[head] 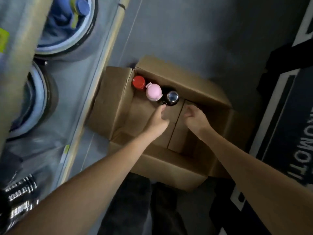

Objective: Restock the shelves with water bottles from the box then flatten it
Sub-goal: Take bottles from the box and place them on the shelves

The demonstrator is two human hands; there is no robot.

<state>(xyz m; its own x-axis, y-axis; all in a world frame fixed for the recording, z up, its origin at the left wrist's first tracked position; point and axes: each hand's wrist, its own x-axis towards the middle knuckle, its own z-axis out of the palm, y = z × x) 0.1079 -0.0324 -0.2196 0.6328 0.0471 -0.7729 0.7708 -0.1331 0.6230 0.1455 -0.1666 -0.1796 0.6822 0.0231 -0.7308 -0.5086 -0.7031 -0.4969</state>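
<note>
Inside: cardboard box (118,106), 3 round-capped bottles (153,91).

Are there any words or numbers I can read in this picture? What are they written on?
"OMOT", upside down and cut off at both ends: white letters on the dark mat beside the box.
Yellow-green tags on the shelf edge: too blurred to read.
Bottles in the box, red, pink and black: only their tops show, no words there.
</note>
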